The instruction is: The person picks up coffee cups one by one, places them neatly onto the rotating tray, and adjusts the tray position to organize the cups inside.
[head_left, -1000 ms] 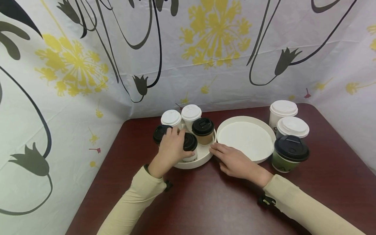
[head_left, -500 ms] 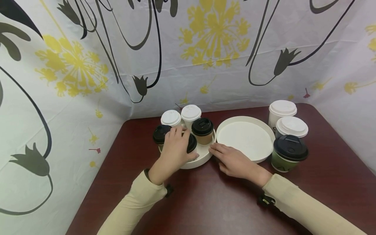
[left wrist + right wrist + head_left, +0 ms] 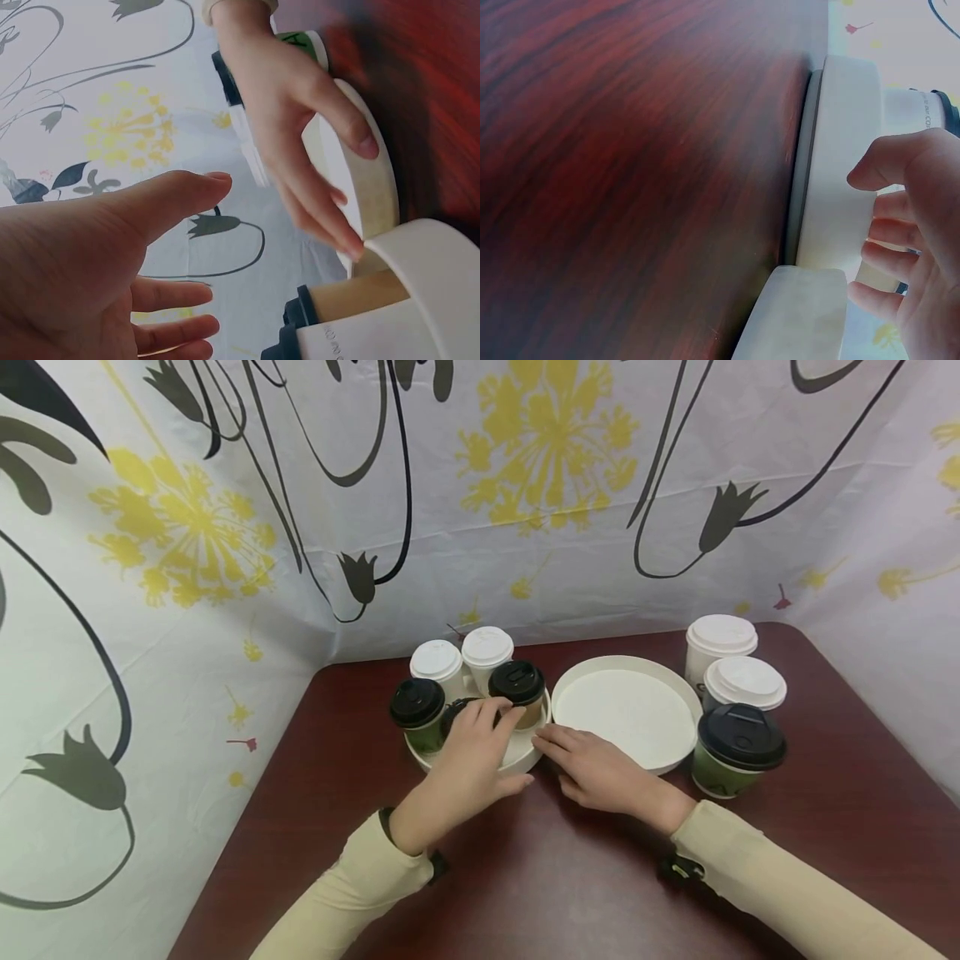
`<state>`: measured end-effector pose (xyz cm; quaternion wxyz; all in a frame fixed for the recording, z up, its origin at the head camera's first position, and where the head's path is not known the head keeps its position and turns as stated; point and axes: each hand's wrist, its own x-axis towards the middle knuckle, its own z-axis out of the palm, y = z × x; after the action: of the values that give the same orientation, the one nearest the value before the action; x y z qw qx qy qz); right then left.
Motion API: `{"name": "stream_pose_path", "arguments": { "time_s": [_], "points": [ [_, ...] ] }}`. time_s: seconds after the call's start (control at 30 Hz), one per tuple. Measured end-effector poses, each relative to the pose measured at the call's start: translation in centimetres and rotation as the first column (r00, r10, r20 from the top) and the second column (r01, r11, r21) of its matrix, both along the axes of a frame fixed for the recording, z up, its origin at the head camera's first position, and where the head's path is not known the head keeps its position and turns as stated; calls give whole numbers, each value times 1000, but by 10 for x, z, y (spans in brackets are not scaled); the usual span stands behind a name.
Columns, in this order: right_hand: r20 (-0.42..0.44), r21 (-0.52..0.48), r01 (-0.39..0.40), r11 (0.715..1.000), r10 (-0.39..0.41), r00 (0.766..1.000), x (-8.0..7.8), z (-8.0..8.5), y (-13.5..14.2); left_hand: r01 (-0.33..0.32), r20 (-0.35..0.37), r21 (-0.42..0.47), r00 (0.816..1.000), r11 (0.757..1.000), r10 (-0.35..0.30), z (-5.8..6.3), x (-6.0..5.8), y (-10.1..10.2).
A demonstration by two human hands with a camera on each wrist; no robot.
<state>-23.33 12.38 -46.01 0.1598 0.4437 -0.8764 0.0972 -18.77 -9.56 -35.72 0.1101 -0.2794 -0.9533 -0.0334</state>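
My left hand (image 3: 468, 760) is raised over the front of the left white round tray (image 3: 517, 765), its thumb and fingers apart. It partly hides a cup with a black lid (image 3: 454, 714); in the left wrist view the hand (image 3: 112, 255) grips nothing, and a white cup (image 3: 375, 334) stands apart from it. A green cup with a black lid (image 3: 422, 718) sits left on this tray, and a brown black-lidded cup (image 3: 519, 689) sits right. My right hand (image 3: 603, 774) rests its fingertips at the tray's right rim, where the two trays meet.
Two white-lidded cups (image 3: 487, 652) stand at the back of the left tray. The right round tray (image 3: 626, 714) lies beside it. Along its right side stand two white-lidded cups (image 3: 745, 683) and a green black-lidded cup (image 3: 735, 760). A patterned cloth (image 3: 555, 585) hangs behind the table (image 3: 555, 877).
My left hand has come off the black-lidded cup at the tray's front and moved slightly right, its fingers spreading. The green cup on the left shows more fully. My right hand stays put.
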Motion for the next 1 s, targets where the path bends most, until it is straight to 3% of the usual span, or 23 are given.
{"name": "stream_pose_path", "arguments": {
  "time_s": [0.13,0.33,0.67,1.0],
  "points": [
    [24,12,1,1000,-1,1000,0,0,0,14,17,-29,1000,999,-14,-3,3,3],
    [45,29,18,999,-19,999,2,1,4,62,27,3,998,998,-62,-8,3,4],
    [22,0,51,999,-50,998,12,16,18,193,-23,28,981,981,-192,-15,1,6],
    [2,2,86,996,-86,996,20,33,40,210,-8,-47,977,976,-211,-25,0,12]
  ]
}}
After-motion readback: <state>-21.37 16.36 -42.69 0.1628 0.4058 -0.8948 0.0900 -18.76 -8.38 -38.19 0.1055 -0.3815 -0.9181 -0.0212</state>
